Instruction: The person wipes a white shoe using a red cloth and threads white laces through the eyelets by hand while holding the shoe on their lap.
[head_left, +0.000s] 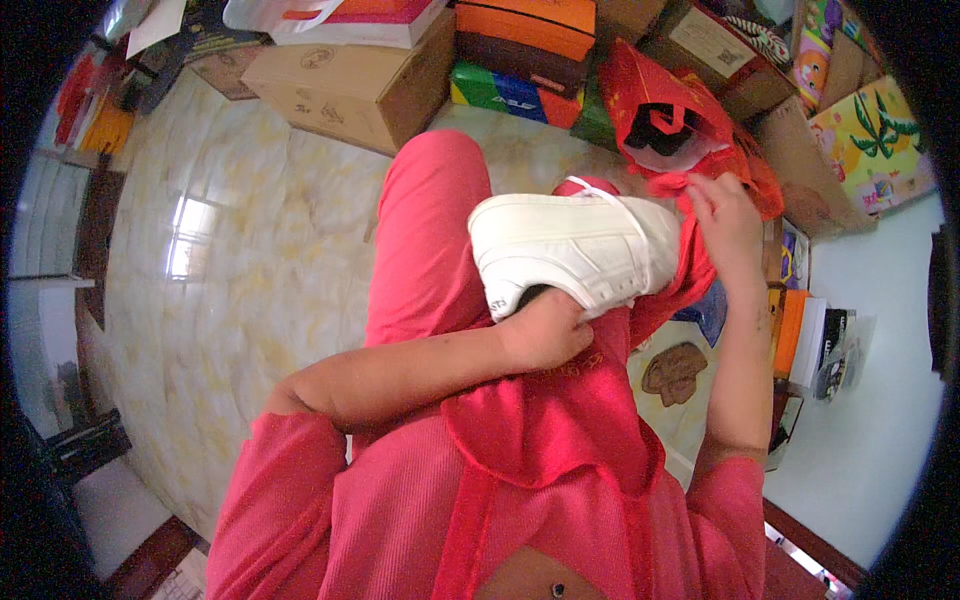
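A white lace-up sneaker lies on its side above my lap, its sole edge turned away from me. My left hand grips it at the collar, some fingers hidden inside the opening. A loose white shoelace crosses the shoe near its toe. Just beyond the toe, my right hand pinches a bunched red cloth, which runs down along the toe towards my lap. Over my front hangs a red apron with yellow writing; whether the cloth is part of it I cannot tell.
Past my right hand stands an open red bag with dark contents. Cardboard boxes and an orange shoebox line the far side. A brown leaf-shaped piece lies on the marble-patterned floor at right.
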